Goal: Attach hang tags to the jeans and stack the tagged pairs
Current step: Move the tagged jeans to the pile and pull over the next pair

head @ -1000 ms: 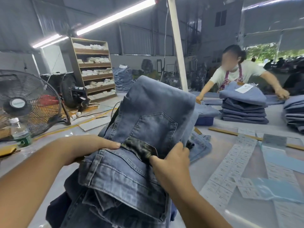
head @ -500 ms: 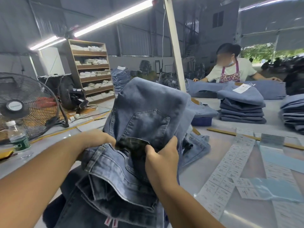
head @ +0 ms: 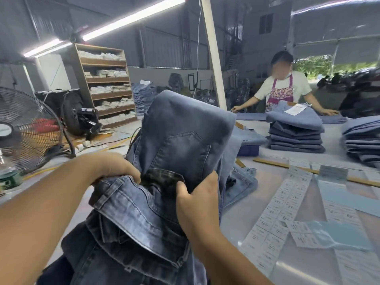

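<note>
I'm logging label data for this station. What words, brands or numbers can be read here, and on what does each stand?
None can be read.
Label strips on the table: rows of dark print, too small.
White tag on the far jeans stack: a blurred mark.
Bottle label at left: green, blurred.
Dark patch on the held jeans: no legible text.

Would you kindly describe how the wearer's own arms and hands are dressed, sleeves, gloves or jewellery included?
Both forearms are bare up to the frame edge, with no sleeve in view. The left hand and right hand wear no gloves, and no watch, bracelet or ring shows on the visible parts.
</note>
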Demonstrator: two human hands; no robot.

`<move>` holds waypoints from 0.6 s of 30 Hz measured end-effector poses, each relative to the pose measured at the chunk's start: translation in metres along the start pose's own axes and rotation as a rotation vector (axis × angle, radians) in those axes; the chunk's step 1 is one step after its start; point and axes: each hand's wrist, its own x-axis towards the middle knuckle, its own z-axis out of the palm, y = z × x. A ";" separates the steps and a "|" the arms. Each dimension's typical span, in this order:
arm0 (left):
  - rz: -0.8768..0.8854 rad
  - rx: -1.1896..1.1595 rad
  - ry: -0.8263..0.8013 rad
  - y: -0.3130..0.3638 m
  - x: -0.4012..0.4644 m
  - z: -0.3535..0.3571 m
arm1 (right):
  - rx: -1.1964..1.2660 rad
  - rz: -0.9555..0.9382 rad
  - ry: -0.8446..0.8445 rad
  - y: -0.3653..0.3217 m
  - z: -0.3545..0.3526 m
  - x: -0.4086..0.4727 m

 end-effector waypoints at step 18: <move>0.769 0.250 0.285 0.146 -0.183 0.238 | -0.593 0.073 -0.102 0.042 -0.225 -0.109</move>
